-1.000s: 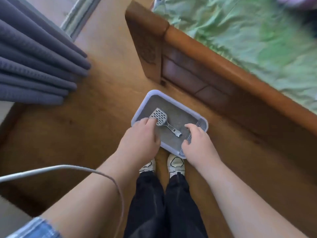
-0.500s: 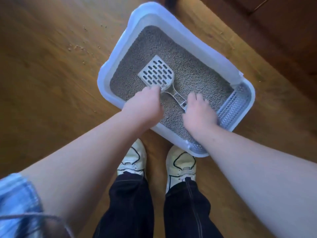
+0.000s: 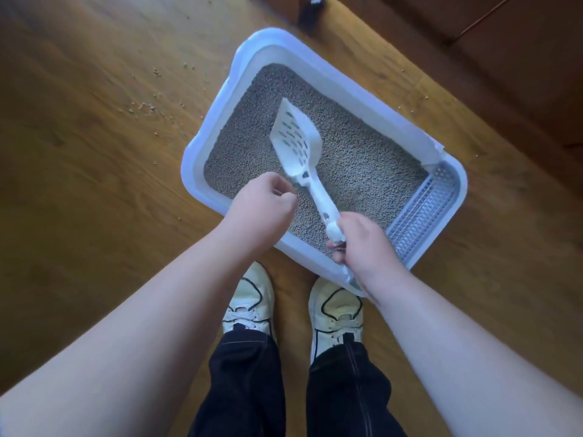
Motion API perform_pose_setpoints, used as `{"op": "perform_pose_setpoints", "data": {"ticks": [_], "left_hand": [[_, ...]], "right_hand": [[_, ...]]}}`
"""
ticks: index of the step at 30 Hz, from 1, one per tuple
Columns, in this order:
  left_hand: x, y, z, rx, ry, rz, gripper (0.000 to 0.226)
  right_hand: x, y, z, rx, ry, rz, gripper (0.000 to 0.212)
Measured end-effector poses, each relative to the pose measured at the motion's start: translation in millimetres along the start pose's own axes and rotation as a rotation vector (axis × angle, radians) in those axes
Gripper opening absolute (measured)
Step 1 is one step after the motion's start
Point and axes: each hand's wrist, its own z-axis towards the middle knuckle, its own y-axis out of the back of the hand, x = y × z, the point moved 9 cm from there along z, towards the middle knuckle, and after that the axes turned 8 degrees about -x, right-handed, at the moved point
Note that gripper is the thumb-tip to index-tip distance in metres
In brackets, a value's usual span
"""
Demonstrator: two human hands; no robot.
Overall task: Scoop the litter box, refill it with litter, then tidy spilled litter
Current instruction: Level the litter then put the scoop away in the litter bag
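Observation:
A pale blue litter box (image 3: 208, 134) sits on the wooden floor, filled with grey litter (image 3: 356, 159). A grated step (image 3: 422, 209) forms its right end. My right hand (image 3: 362, 244) grips the handle end of a white slotted scoop (image 3: 298, 140), which is lifted and tilted above the litter. My left hand (image 3: 262, 212) hovers over the box's near edge beside the scoop handle, fingers curled loosely with nothing in them. Spilled litter grains (image 3: 145, 105) lie scattered on the floor left of the box.
My two white shoes (image 3: 249, 301) stand right at the box's near rim. A dark wooden bed frame (image 3: 504, 52) runs along the far right. A few more grains (image 3: 410, 108) lie between box and frame.
My right hand has taken the scoop's handle and raised it off the litter, turning it on edge. My left hand has let go of the scoop. The view has moved closer.

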Motion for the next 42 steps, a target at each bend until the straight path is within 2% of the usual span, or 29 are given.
{"op": "perform_pose_setpoints", "data": {"ticks": [2,5,9,15,18,21,25,27,29,33,37,40,42], "left_hand": [[3.1,0.2,0.3,0.014,0.044,-0.020,0.014],[4.8,-2.6,2.8,0.028,0.059,-0.033,0.015],[2.8,-5.4,5.2,0.026,0.050,-0.019,0.014],[-2.6,-2.5,3.2,0.041,0.017,0.021,0.011],[-12.6,9.5,-5.8,0.025,-0.015,0.058,0.010],[-26.3,33.8,-23.5,0.010,-0.034,0.081,0.011],[-52.9,83.9,-68.0,-0.011,-0.016,0.058,0.017],[-73.2,118.1,-101.3,-0.030,-0.004,0.050,0.017],[-100.5,160.7,-143.1,-0.059,0.006,0.055,0.018],[-166.8,255.7,-252.2,-0.101,-0.021,0.044,0.022],[-220.2,341.1,-371.1,-0.177,-0.087,0.037,0.022],[-249.7,392.7,-457.3,-0.236,-0.159,0.021,0.023],[-257.5,422.6,-508.2,-0.295,-0.197,-0.003,0.021]], "right_hand": [[-17.4,-11.6,-1.4,0.078,-0.278,0.395,0.034],[-27.3,-22.7,-0.6,0.145,-0.468,0.574,0.034],[-14.9,-21.3,6.0,0.114,-0.460,0.657,0.022],[-12.0,-9.3,6.6,-0.002,-0.460,0.610,0.022],[7.6,-1.7,-8.8,0.012,-0.421,0.607,0.020],[28.5,7.1,-37.5,0.018,-0.376,0.545,0.021],[70.7,30.2,-101.0,0.027,-0.330,0.441,0.008],[102.8,44.9,-142.7,0.054,-0.282,0.379,0.008],[138.1,66.4,-185.3,0.058,-0.186,0.228,0.012],[217.4,113.0,-293.5,0.091,0.033,-0.239,0.018],[289.6,151.2,-417.8,0.143,0.190,-0.508,0.052],[352.3,169.3,-513.5,0.125,0.422,-0.666,0.033],[389.8,176.0,-571.1,0.100,0.566,-0.683,0.017]]}}
